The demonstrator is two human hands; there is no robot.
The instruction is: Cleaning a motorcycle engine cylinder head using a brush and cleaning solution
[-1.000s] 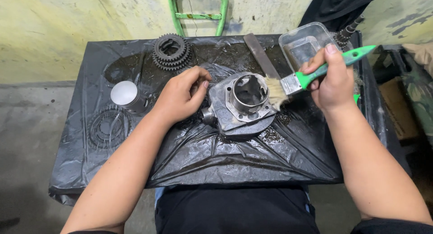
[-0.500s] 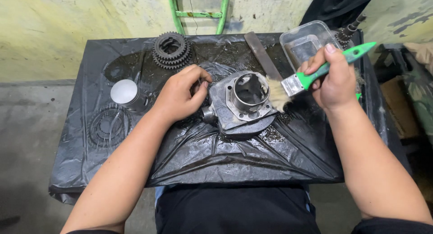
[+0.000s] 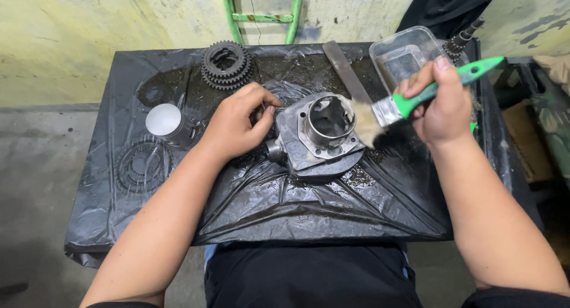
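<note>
A grey metal engine cylinder [image 3: 320,136] lies on a table covered in wet black plastic sheet [image 3: 297,195]. My left hand [image 3: 237,122] rests on the cylinder's left side, steadying it. In my right hand [image 3: 442,103] is a green-handled paintbrush [image 3: 409,103]. Its pale bristles touch the right rim of the cylinder bore.
A stack of dark gears [image 3: 225,64] sits at the back. A silver piston [image 3: 165,122] and a flat sprocket [image 3: 142,164] lie at the left. A clear plastic tub [image 3: 404,55] and a flat metal file [image 3: 344,70] are at the back right. A green frame [image 3: 261,14] leans on the wall.
The brush has swept slightly left along the cylinder's right rim. My left hand has stayed on the cylinder.
</note>
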